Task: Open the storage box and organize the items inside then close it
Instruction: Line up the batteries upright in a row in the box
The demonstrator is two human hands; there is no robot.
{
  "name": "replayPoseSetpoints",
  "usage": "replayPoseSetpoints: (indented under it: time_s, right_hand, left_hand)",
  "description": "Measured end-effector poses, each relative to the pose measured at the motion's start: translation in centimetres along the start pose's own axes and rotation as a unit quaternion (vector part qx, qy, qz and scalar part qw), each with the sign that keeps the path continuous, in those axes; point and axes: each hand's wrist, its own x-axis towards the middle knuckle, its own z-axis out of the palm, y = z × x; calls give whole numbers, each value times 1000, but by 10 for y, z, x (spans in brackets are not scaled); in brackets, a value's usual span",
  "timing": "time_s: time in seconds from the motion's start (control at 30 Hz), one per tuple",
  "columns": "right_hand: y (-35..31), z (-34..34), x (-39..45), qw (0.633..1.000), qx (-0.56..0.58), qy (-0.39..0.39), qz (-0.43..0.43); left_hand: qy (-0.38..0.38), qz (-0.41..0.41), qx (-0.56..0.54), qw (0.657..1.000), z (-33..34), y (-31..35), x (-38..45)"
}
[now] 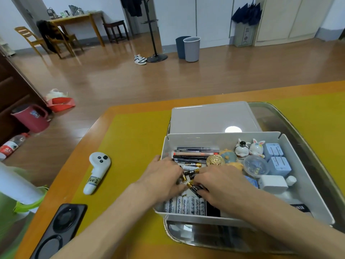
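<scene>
2 hands (192,180) sorting batteries (192,171)

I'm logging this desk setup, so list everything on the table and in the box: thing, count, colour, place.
box: 1, white, open, on the tray
lid: 1, white, behind the box
tray: 1, silver, on the yellow mat
mat: 1, yellow, on the table
pens: several, mostly black, box's far left
batteries: white row at near left; black-and-gold ones loose under the hands
rabbit figures: 2, white, far side
blue cubes: 2, far right
gold tin: 1, box middle
controller: 1, white, left of box
phone: 1, black, near left
left hand: on batteries
right hand: on batteries
</scene>
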Motion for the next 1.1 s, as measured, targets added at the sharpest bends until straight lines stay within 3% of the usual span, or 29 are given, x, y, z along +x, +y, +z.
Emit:
replayPoseSetpoints:
  time_s: [0.17,0.77,1.1]
  right_hand:
    - [-3,4,5,1000,-3,-11,1]
    - [-5,17,27,997,26,-25,62]
    - [-24,24,45,993,79,-6,91]
  left_hand:
    - [12,-38,1,999,2,7,5]
    - [58,14,27,998,1,-2,-1]
    - [34,19,-4,999,-7,-8,-4]
